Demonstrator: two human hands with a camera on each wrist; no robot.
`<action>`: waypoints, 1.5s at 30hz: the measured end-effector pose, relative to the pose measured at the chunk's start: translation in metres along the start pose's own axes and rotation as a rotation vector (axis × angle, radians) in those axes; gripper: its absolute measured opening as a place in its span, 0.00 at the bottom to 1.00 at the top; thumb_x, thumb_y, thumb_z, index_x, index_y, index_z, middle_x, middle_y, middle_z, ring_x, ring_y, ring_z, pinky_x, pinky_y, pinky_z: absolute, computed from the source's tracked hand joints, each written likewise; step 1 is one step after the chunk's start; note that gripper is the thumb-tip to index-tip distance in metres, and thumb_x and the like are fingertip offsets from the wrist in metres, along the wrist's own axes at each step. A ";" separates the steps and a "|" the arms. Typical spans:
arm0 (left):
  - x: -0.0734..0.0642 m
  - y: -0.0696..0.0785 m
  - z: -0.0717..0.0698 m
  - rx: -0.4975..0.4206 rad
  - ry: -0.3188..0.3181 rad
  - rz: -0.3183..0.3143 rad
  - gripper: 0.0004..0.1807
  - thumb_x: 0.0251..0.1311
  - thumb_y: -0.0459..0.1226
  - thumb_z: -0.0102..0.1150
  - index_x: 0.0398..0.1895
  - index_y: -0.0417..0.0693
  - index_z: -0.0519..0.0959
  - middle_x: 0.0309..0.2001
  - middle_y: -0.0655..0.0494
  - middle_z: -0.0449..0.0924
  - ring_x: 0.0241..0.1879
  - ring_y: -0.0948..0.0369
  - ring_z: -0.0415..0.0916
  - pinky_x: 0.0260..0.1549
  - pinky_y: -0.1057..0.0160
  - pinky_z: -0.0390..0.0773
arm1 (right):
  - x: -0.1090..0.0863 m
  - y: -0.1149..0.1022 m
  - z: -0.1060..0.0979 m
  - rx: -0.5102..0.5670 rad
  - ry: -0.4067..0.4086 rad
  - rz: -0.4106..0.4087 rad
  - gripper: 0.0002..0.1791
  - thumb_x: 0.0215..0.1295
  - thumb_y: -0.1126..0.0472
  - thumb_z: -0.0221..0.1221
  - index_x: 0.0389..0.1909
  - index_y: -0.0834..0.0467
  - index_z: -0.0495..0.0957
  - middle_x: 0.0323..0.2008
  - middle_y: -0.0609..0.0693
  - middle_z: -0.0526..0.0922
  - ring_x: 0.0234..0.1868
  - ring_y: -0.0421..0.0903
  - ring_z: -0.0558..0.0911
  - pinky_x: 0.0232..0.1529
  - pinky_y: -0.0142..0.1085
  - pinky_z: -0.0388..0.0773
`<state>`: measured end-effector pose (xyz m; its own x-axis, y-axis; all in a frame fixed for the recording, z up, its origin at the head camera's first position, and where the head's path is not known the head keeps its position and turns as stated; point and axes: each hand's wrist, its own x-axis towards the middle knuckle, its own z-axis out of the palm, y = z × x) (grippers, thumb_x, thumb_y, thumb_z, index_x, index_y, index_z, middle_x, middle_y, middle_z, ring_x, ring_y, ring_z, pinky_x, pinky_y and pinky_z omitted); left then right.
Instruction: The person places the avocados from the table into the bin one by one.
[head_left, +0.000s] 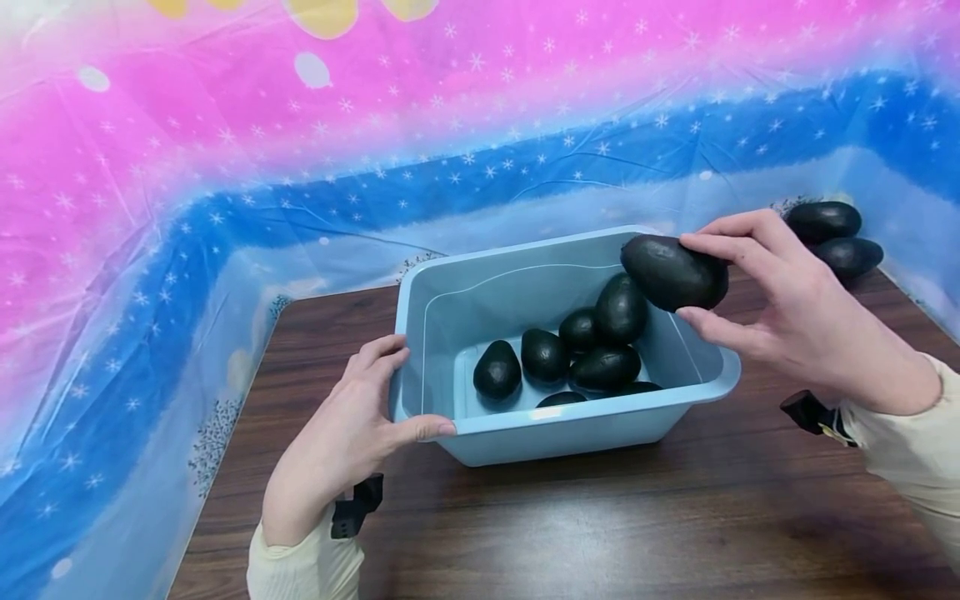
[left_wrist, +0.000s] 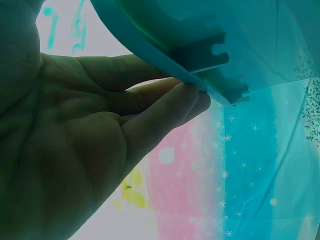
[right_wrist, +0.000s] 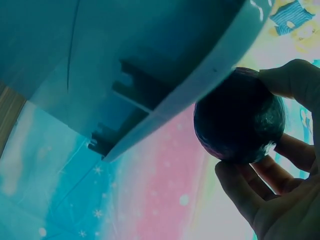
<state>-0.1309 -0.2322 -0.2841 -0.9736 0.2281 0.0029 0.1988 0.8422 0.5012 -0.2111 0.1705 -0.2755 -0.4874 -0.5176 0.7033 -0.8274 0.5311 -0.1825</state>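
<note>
A dark avocado (head_left: pixel 673 272) is pinched between the thumb and fingers of my right hand (head_left: pixel 787 300), held over the right end of a light blue plastic bin (head_left: pixel 562 423). In the right wrist view the same avocado (right_wrist: pixel 240 117) shows round beside the bin's rim (right_wrist: pixel 185 92). Several more dark avocados (head_left: pixel 603 367) lie on the bin's floor, some partly hidden by the front wall. My left hand (head_left: pixel 356 417) grips the bin's left end, thumb at the front rim and fingers at the side rim. The left wrist view shows its fingers (left_wrist: pixel 155 112) touching the rim from below.
Two dark avocados (head_left: pixel 847 257) lie at the back right of the brown wood-grain table (head_left: pixel 585 525), partly behind my right hand. A pink and blue snowflake-patterned cloth (head_left: pixel 450 167) hangs around the back and sides of the table.
</note>
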 end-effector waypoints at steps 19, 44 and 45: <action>0.000 0.000 0.001 0.010 -0.002 -0.007 0.55 0.47 0.64 0.67 0.68 0.32 0.65 0.72 0.46 0.54 0.69 0.46 0.56 0.57 0.42 0.70 | 0.000 -0.007 0.014 0.061 -0.074 -0.114 0.32 0.69 0.41 0.52 0.56 0.67 0.76 0.52 0.63 0.72 0.34 0.38 0.66 0.27 0.22 0.60; 0.001 0.002 -0.002 0.002 -0.016 -0.012 0.56 0.48 0.65 0.65 0.69 0.33 0.63 0.73 0.46 0.53 0.69 0.47 0.56 0.58 0.42 0.69 | -0.005 -0.001 -0.001 -0.001 -0.095 -0.016 0.34 0.70 0.37 0.48 0.57 0.63 0.78 0.56 0.60 0.72 0.51 0.50 0.72 0.45 0.18 0.67; 0.001 0.002 -0.002 0.001 -0.016 -0.012 0.56 0.48 0.65 0.65 0.69 0.33 0.63 0.73 0.46 0.53 0.69 0.47 0.56 0.58 0.42 0.69 | -0.005 -0.001 -0.001 0.000 -0.091 -0.012 0.35 0.70 0.37 0.48 0.57 0.63 0.78 0.56 0.60 0.72 0.52 0.50 0.72 0.47 0.18 0.66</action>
<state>-0.1314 -0.2317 -0.2812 -0.9740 0.2259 -0.0165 0.1875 0.8453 0.5003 -0.2074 0.1737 -0.2780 -0.5008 -0.5825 0.6402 -0.8333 0.5245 -0.1747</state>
